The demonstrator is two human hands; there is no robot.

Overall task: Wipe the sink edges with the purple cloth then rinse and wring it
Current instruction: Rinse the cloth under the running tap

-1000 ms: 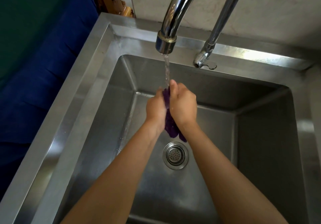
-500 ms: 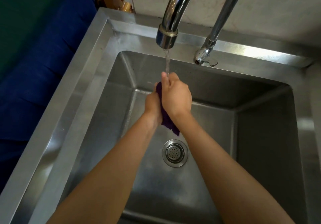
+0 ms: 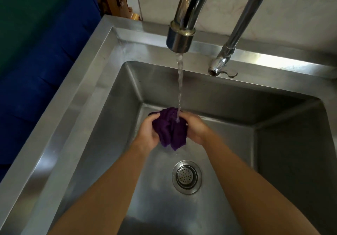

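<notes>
The purple cloth [image 3: 170,129] is bunched up between both hands, low inside the steel sink [image 3: 78,96]. My left hand [image 3: 147,132] grips its left side and my right hand [image 3: 195,128] grips its right side, fingers curled round the fabric. A thin stream of water [image 3: 180,81] falls from the chrome tap spout [image 3: 180,37] onto the top of the cloth by my right hand. A loose end of the cloth hangs down below my hands.
A round strainer drain [image 3: 187,176] sits in the basin floor below my hands. A second, thinner chrome pipe [image 3: 221,63] ends over the back rim. A blue and green surface [image 3: 36,61] lies to the left of the sink.
My hands have dropped lower in the basin and moved apart. The cloth, squeezed narrow between them before, now shows as a wider bunch under the stream.
</notes>
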